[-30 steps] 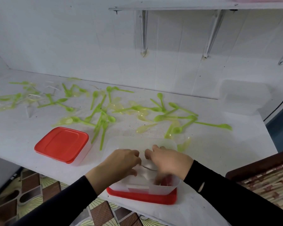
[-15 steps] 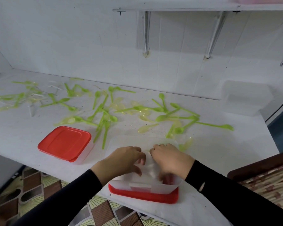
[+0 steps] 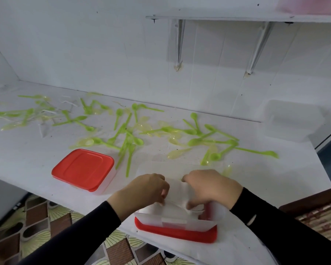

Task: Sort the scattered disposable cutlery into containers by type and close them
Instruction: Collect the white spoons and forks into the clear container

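Open translucent square plastic container point(image 3: 180, 222), seated on a red plastic lid point(image 3: 176, 233) at the near edge of the white table point(image 3: 27, 155). Left hand point(image 3: 145, 190) and right hand point(image 3: 210, 185) over it, each grip curled and pinching a whitish translucent sheet point(image 3: 177, 189) of unclear kind. Green and pale yellow disposable plastic spoons point(image 3: 128, 142) scattered across the table behind; red-lidded closed container point(image 3: 83, 168) to the left

Head camera looks forward and down, close over the counter point(image 3: 36, 159).
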Demonstrator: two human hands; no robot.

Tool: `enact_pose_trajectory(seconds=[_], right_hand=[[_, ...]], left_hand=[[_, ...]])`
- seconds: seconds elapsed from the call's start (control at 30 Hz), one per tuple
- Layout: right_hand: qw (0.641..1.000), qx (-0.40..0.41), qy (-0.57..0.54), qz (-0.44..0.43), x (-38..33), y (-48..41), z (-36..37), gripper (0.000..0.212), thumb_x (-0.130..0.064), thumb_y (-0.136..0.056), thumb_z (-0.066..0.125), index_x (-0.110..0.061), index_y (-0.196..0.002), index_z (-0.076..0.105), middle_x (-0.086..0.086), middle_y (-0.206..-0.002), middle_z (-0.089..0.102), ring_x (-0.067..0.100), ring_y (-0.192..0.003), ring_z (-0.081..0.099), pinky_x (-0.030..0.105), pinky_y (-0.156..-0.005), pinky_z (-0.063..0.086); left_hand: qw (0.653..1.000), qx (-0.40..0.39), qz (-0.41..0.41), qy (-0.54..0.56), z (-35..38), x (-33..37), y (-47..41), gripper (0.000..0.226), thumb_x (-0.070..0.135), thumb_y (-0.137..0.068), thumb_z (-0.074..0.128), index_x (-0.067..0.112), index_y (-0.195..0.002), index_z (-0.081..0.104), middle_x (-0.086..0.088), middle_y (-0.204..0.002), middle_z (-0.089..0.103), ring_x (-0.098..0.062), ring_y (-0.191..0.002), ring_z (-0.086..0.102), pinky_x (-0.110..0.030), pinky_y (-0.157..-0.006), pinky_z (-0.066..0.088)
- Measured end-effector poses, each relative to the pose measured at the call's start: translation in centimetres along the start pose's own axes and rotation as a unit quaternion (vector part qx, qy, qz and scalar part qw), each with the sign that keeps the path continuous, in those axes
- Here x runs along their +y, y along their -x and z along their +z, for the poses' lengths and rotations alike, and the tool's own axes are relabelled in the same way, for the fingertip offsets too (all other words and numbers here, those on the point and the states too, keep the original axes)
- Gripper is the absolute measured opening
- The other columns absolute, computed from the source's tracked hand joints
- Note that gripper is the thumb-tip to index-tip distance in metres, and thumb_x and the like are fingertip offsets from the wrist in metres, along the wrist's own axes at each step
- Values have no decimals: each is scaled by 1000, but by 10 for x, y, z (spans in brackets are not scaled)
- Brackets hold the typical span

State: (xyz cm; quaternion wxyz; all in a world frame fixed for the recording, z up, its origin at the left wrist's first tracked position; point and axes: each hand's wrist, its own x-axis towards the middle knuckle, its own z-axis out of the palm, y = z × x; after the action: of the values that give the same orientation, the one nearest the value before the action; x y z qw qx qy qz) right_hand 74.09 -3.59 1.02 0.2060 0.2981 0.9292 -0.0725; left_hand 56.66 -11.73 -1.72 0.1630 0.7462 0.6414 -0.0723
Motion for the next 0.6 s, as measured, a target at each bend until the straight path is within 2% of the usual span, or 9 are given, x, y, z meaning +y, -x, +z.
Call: enact_pose_trajectory(seconds=[0.1, 0.2, 0.3, 0.4, 0.5, 0.6], right_hand=[[996, 13, -90, 2, 0, -3, -26, 57, -58, -86, 61, -28, -134, 51, -3, -112, 62, 18, -106, 59, 29, -75, 39], [989, 73, -127, 3, -9, -17, -44, 40, -55, -92, 55, -35, -126, 57, -14, -93, 58, 10, -89, 54, 27, -72, 38], [979, 126, -157, -13, -28, -41, -60, 27, -51, -93, 53, -39, -115, 62, -17, -87, 59, 4, -78, 50, 26, -63, 35], [970, 152, -188, -36, -56, -71, -74, 20, -47, -94, 54, -39, -108, 64, -16, -87, 63, 0, -71, 50, 26, -64, 37], [969, 140, -194, -59, -93, -112, -87, 20, -46, -94, 52, -37, -106, 66, -15, -88, 64, 2, -72, 52, 26, -65, 38], [969, 116, -203, -85, -135, -165, -103, 21, -43, -94, 53, -35, -105, 68, -14, -88, 63, -1, -71, 52, 25, -63, 38]], left_hand=[[999, 33, 16, 14, -1, -2, 3, 23, 38, -87, 68, 19, -101, 69, 1, -104, 60, -22, -93, 61, -31, -70, 46], [976, 175, 59, 116, -8, -20, 12, 21, 40, -90, 65, 20, -94, 71, 4, -92, 60, -15, -80, 62, -30, -67, 50], [950, 284, 56, 120, -21, -61, 28, 33, 54, -90, 52, 28, -93, 72, 12, -90, 60, -5, -73, 57, -22, -57, 44], [946, 304, -13, 116, -29, -118, 49, 40, 65, -84, 45, 37, -89, 73, 17, -94, 61, 2, -70, 52, -20, -55, 40], [945, 288, -84, 132, -28, -185, 76, 45, 70, -79, 42, 38, -86, 73, 21, -91, 58, 11, -68, 51, -25, -62, 47], [950, 234, -147, 145, -22, -260, 103, 29, 62, -85, 56, 38, -89, 72, 22, -90, 58, 7, -77, 56, -32, -71, 53]])
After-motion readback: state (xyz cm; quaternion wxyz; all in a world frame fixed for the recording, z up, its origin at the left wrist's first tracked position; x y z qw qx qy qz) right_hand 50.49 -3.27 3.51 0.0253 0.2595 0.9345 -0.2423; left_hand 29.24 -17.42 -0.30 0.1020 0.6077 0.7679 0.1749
